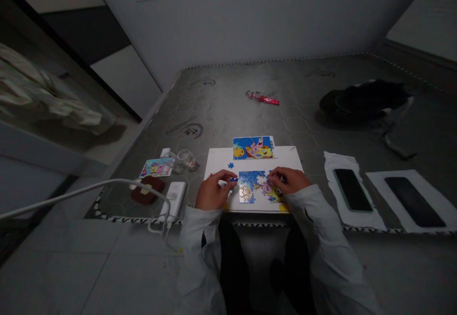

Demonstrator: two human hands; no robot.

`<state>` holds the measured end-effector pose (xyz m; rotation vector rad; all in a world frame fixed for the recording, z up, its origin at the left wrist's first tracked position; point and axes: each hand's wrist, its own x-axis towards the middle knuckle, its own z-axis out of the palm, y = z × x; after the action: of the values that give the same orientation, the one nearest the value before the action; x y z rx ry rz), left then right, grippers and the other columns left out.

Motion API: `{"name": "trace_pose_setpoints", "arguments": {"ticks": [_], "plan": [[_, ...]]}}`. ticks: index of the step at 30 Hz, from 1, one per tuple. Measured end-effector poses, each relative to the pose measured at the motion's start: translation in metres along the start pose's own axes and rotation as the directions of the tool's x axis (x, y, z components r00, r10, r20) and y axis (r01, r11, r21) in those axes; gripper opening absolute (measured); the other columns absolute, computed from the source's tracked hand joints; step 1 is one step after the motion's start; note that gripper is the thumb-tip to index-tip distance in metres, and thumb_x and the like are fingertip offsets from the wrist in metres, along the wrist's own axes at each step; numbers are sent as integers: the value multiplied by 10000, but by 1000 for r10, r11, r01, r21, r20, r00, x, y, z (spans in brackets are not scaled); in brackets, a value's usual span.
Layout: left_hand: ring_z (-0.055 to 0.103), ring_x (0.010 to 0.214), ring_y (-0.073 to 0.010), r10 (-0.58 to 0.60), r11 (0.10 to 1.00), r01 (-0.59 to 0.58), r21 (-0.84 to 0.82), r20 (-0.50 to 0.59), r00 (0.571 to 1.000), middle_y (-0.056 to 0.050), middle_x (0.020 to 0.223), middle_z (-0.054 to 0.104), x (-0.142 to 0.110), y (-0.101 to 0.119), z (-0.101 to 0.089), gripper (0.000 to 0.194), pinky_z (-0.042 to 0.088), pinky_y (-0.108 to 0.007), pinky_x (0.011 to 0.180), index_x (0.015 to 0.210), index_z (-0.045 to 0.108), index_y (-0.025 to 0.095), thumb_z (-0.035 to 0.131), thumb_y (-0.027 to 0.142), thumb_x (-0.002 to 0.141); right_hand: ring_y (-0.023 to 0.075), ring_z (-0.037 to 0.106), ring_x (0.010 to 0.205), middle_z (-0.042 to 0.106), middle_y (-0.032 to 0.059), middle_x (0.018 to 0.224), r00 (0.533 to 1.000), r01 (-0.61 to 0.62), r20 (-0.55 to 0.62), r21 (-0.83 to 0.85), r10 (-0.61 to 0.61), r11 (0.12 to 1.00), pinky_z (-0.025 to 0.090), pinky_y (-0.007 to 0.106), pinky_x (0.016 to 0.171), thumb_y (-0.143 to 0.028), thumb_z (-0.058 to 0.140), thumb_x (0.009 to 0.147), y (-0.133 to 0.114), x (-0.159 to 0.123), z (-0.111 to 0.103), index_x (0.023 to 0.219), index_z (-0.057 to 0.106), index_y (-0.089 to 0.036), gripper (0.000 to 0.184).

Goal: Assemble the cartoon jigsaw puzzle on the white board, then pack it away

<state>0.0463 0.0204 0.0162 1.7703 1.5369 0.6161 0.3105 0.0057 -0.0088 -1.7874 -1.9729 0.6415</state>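
On a white board (217, 159) lies a partly assembled jigsaw puzzle (247, 192), mostly blue at the left with yellow and pink parts. My left hand (210, 192) is at the puzzle's left side, thumb and forefinger closed on a blue puzzle piece (233, 179). My right hand (290, 180) rests over the puzzle's upper right, its fingers bent together; what they hold, if anything, is hidden. A loose blue piece (231, 165) lies above the puzzle. Behind it is a cartoon picture card (253, 148) with yellow and pink figures.
Left of the board are a clear plastic cup (185, 157), another picture card (157, 167), a brown object (147, 190) and a white power bank (175, 197) with a cable. Two phones (353, 190) lie on the right. A red wrapper (263, 98) and a black bag-like item (366, 101) lie farther back.
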Motion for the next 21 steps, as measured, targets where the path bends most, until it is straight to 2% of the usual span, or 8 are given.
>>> {"name": "trace_pose_setpoints", "arguments": {"ticks": [3,7,12,17,21], "plan": [[642,748,-134,0,1000,0,3,19,1000,3,914,736,-2,8,1,220,451,-243,671,1003,720,258,613,290,813,130,569,616,691,9,733,999,28,17,5,-28,1000,379,249,603,-364,549,815,-9,0,-1,876,712,-225,223],[652,753,-144,-49,999,49,0,48,998,-14,941,742,-2,6,-1,248,486,-257,695,1041,709,243,564,304,850,126,555,597,692,8,734,999,40,17,5,-40,999,376,246,591,-362,546,811,-8,0,-1,876,709,-229,221],[652,693,-134,-94,995,95,-31,34,995,-12,879,751,-2,7,-1,192,497,-268,729,991,680,214,623,276,818,123,540,579,689,6,730,1000,17,-2,-4,-17,1000,367,246,581,-380,551,804,-2,0,-1,871,712,-230,230],[590,604,-107,-59,997,56,60,39,998,15,868,743,-3,12,-1,161,466,-268,731,942,715,230,604,264,829,118,525,562,688,8,728,1000,11,-5,7,-11,1000,365,243,570,-392,554,795,-1,0,-1,857,712,-224,239],[595,645,-119,-32,997,29,73,50,998,15,904,747,-2,10,0,194,438,-256,686,962,732,246,582,273,841,119,520,548,689,9,712,1000,11,-28,-2,-11,1000,362,244,556,-400,548,800,3,0,-1,858,714,-223,250]]}}
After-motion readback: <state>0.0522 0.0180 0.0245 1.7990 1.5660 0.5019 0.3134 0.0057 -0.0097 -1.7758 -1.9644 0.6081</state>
